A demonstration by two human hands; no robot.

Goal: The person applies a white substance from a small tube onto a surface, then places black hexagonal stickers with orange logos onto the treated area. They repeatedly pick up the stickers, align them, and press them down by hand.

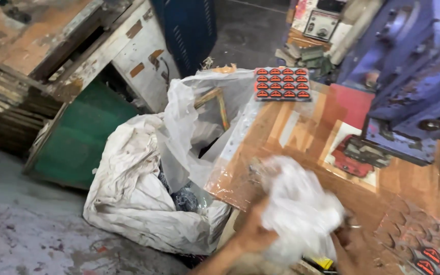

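Holding a crumpled wad of white plastic film [299,209] at the near edge of the view, both hands are blurred by motion. Left hand [253,234] comes up from the bottom edge, its fingers closed into the lower left of the wad. Right hand [350,249] is mostly hidden under the wad's right side; cannot tell how far its fingers are closed, nor whether they pinch the film.

Wad sits above the front of the bench [408,188], just right of the sack mouth.

Handling, judged from looks only:
- Film is thin, soft and very light; it bunches and will spring open if released.
- Slippery surface, so a full-hand squeeze on the bunched middle should hold better than a fingertip pinch on a loose edge.
- Not fragile; may snag or tear on sharp bench edges.

Just left, on the concrete floor [21,234], an open white woven sack [128,198] lined with clear plastic holds dark scrap. On the bench, a clear sheet over orange-brown printed sheets. Further on, a perforated sheet of small red-and-black labels [282,84] lies at the bench's far end. Right, a blue-painted machine [413,76]. Far left, stacked wooden boards [36,46] and a green panel [80,137].
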